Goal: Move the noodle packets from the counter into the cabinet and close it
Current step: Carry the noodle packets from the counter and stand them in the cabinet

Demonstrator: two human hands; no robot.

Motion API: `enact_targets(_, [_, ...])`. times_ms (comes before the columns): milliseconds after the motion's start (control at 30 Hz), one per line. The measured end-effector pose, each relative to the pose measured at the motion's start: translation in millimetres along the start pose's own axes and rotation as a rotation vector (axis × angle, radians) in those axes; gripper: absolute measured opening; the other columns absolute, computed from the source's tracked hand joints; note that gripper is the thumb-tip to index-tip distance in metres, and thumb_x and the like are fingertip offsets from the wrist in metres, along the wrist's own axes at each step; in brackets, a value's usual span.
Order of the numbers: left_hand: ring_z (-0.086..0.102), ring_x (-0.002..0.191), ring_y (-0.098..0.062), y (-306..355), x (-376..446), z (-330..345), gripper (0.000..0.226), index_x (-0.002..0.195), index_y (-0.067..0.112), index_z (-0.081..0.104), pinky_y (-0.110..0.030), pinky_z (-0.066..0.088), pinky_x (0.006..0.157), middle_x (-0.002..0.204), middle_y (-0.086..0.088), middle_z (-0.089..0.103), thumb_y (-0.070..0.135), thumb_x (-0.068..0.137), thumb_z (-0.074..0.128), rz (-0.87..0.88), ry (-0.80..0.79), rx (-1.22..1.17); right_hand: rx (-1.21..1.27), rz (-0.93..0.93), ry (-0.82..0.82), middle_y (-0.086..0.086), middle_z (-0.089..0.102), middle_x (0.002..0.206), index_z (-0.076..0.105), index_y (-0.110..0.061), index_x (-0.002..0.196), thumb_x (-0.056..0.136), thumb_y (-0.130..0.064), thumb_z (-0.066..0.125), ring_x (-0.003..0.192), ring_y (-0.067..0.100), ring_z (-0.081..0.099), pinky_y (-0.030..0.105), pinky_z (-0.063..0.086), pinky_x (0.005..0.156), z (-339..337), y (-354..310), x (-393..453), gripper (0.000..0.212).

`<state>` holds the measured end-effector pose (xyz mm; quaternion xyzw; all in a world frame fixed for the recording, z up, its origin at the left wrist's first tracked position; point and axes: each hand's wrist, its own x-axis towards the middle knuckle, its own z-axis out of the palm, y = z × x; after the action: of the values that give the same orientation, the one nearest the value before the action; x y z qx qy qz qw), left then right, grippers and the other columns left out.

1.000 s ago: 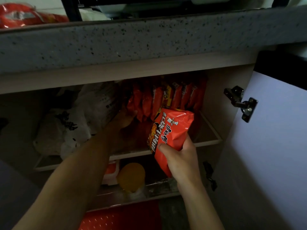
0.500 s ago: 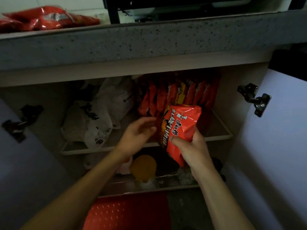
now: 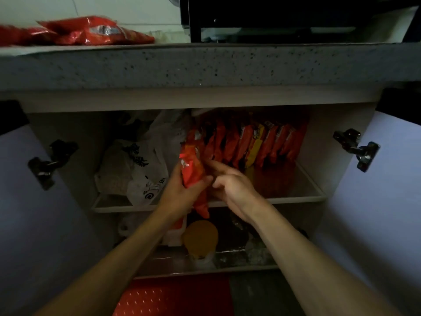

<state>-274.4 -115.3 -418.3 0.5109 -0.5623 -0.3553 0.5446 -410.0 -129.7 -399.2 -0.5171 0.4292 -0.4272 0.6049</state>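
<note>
Left hand (image 3: pixel 180 192) grip closed around one upright noodle packet (image 3: pixel 192 172). Right hand (image 3: pixel 232 188) just beside it, fingers loosely curled, holding nothing. Two packets (image 3: pixel 95 31) visible on tabletop (image 3: pixel 205 65).

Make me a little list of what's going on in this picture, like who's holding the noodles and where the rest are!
held packet: red noodle packet, gripped by the left hand
right hand: empty, fingers loosely curled, beside the packet
shelf row: noodle packets standing on edge on the upper shelf
left of the row: white plastic bags
counter: more red packets still lying on top
cabinet doors: both open, right door, left door
lower shelf: yellow-lidded jar
</note>
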Motion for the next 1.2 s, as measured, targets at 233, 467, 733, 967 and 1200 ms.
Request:
enact_targets(233, [0.058,0.107,-0.010,-11,66,-7,0.039,0.127,0.021,0.047,-0.014,0.047,0.086,0.116,0.005,0.059,0.005,0.093,0.056,0.162,0.226,0.025,-0.462,0.041,0.026,0.014,0.061,0.133,0.059,-0.028,0.124,0.091,0.006,0.041,0.105,0.029,0.059,0.033,0.043,0.078,-15,-36,36,0.051])
enact_targets(467, [0.042,0.136,-0.025,-50,146,16,0.064,0.146,0.008,0.038,-0.034,0.031,0.114,0.152,-0.010,0.040,0.031,0.092,0.063,-0.209,0.033,0.072,-0.471,0.075,0.142,0.008,0.061,0.130,0.055,-0.018,0.132,0.091,0.006,0.048,0.108,0.024,0.059,0.041,0.051,0.093,-49,-33,44,0.048])
enact_targets(733, [0.045,0.133,-0.031,-74,164,-10,0.091,0.153,0.016,0.025,-0.047,0.041,0.108,0.150,-0.008,0.039,0.025,0.080,0.078,-0.227,-0.230,0.391,-0.539,0.040,0.104,0.004,0.060,0.126,0.054,-0.014,0.134,0.093,-0.002,0.053,0.106,0.015,0.054,0.032,0.048,0.094,-64,-26,61,0.043])
enact_targets(967, [0.052,0.119,-0.035,-73,191,3,0.055,0.146,0.005,0.035,-0.045,0.046,0.099,0.142,-0.017,0.045,0.013,0.096,0.057,-0.314,-0.193,0.292,-0.605,0.028,0.161,0.003,0.065,0.113,0.062,-0.024,0.108,0.090,-0.001,0.050,0.103,0.019,0.060,0.035,0.051,0.092,-66,-18,75,0.031])
enact_targets(1200, [0.032,0.142,-0.030,-71,175,19,0.075,0.153,0.010,0.020,-0.030,0.028,0.110,0.155,-0.012,0.030,0.016,0.092,0.064,-0.130,-0.029,0.294,-0.698,0.006,0.196,0.002,0.067,0.087,0.069,-0.023,0.093,0.087,-0.006,0.049,0.088,0.026,0.065,0.032,0.052,0.074,-67,-19,81,0.027])
